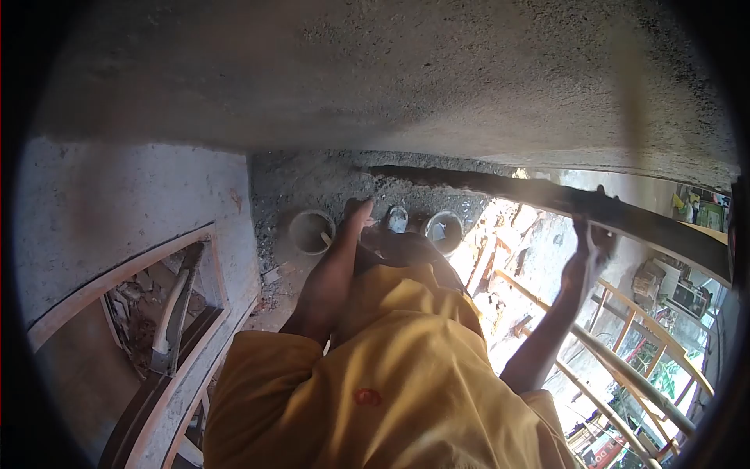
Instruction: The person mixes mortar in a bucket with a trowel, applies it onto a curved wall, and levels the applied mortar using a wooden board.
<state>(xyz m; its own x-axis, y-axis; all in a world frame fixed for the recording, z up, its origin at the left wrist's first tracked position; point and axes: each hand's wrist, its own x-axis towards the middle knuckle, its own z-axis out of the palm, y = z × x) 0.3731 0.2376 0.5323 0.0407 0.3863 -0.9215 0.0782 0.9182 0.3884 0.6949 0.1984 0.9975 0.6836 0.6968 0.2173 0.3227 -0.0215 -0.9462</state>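
The board [543,195] looks stiff, weighty — hold its edge where the right hand [587,237] curls fingers; left hand [360,213] fingers unclear.

- A rough grey floor [273,242], grainy and strewn with small debris, stretched beneath
- Towards the left of the view, a round bucket [293,223] stood on it
- Further right stood a second round bucket [459,223]
- Between the two sat a pale object [398,219], too unclear to name
- Small pale fragments [271,276] lay near the left bucket

Right hand [587,241] partly blurred
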